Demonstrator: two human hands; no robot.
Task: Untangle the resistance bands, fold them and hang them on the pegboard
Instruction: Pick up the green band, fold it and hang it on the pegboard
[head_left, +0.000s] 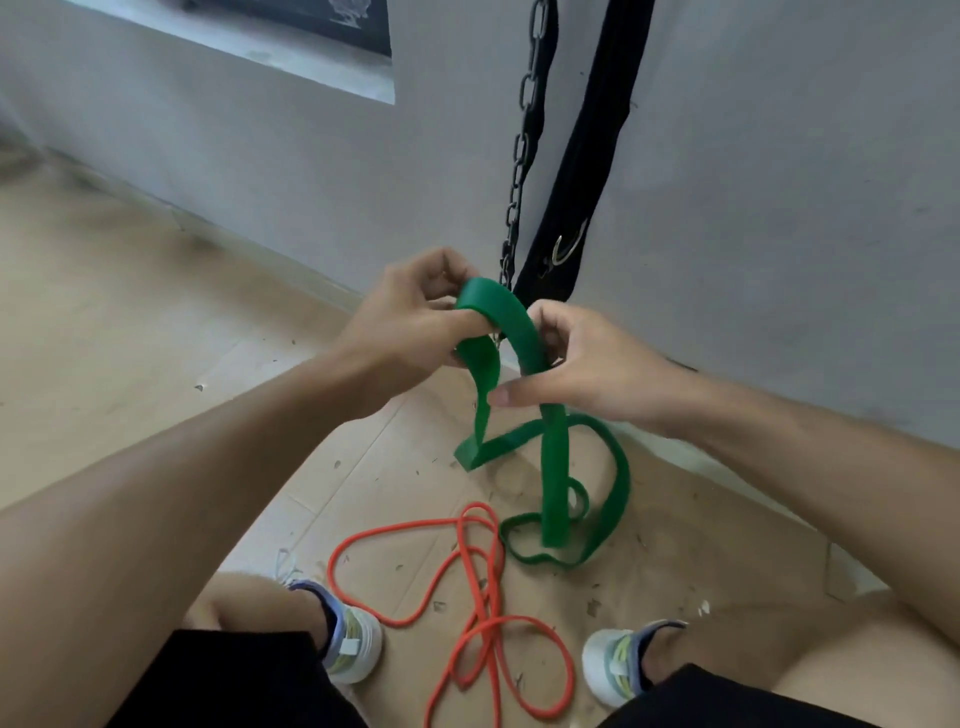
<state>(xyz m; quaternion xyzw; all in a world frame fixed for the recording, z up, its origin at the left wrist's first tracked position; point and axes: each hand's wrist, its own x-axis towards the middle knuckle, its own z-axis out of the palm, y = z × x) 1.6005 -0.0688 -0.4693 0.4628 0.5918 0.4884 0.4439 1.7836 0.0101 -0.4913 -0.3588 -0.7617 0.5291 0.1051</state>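
A wide green resistance band (553, 467) is held up in front of me. My left hand (410, 322) pinches its upper loop from the left. My right hand (576, 369) grips the same arch from the right, thumb pointing left. The rest of the green band hangs in twisted loops down to the floor. A thin orange resistance band (483, 597) lies in tangled loops on the floor between my feet, touched by neither hand. No pegboard is in view.
A black chain (524, 150) and a black strap (587, 156) with a metal ring hang against the grey wall just behind my hands. Flattened cardboard (701, 551) with scattered debris covers the floor. My two shoes (353, 644) flank the orange band.
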